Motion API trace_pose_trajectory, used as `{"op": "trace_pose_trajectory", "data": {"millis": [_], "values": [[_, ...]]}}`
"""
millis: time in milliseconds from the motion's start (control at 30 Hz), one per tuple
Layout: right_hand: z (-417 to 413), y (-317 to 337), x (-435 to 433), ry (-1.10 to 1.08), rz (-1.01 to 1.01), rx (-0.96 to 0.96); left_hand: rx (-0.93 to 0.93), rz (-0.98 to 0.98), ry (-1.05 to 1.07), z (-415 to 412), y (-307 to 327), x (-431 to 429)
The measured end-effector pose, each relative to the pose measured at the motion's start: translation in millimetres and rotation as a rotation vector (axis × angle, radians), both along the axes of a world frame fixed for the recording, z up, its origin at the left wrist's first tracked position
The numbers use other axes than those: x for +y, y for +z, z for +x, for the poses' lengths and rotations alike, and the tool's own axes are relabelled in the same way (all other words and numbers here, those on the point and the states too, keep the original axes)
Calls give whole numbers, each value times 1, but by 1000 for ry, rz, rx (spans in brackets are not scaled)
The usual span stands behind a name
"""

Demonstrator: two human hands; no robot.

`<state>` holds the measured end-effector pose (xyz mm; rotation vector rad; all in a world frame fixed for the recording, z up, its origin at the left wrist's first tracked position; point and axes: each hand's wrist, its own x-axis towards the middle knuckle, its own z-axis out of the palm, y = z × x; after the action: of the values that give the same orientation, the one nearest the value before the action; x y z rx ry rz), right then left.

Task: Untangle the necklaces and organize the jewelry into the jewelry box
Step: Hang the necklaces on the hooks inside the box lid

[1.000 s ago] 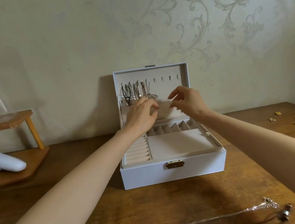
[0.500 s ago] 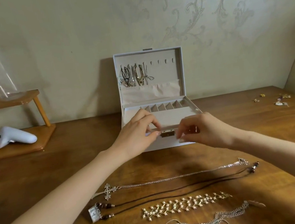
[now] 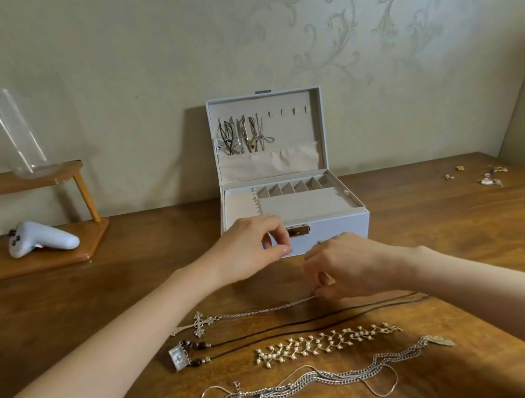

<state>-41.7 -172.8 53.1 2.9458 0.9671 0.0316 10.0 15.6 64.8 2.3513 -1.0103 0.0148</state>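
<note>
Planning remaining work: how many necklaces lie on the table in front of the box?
4, in rows toward the camera: cross necklace, pinched by the right hand; black cord necklace; pearl necklace; silver chains nearest, possibly several tangled together.

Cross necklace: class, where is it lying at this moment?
In the head view the cross necklace lies on the table, between the jewelry box and the black cord necklace; its chain runs right into the right hand.

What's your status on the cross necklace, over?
Right hand pinches cross necklace chain. Left hand loosely curled, empty, before jewelry box. Box open, nothing in the way.
</note>
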Motion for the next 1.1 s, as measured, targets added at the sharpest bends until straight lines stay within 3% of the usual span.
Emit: {"op": "trace_pose_trajectory", "data": {"millis": [167,333,733,1100], "values": [[8,3,-7,-105,169,45,191,208,-62,0,5,-3],[15,6,-16,-169,544,222,205,289,-86,-3,-7,-11],[32,18,-23,-191,995,504,416,-169,-68,5,-7,-16],[36,20,-11,-210,1099,499,559,-279,-28,5,-10,-9]]}}
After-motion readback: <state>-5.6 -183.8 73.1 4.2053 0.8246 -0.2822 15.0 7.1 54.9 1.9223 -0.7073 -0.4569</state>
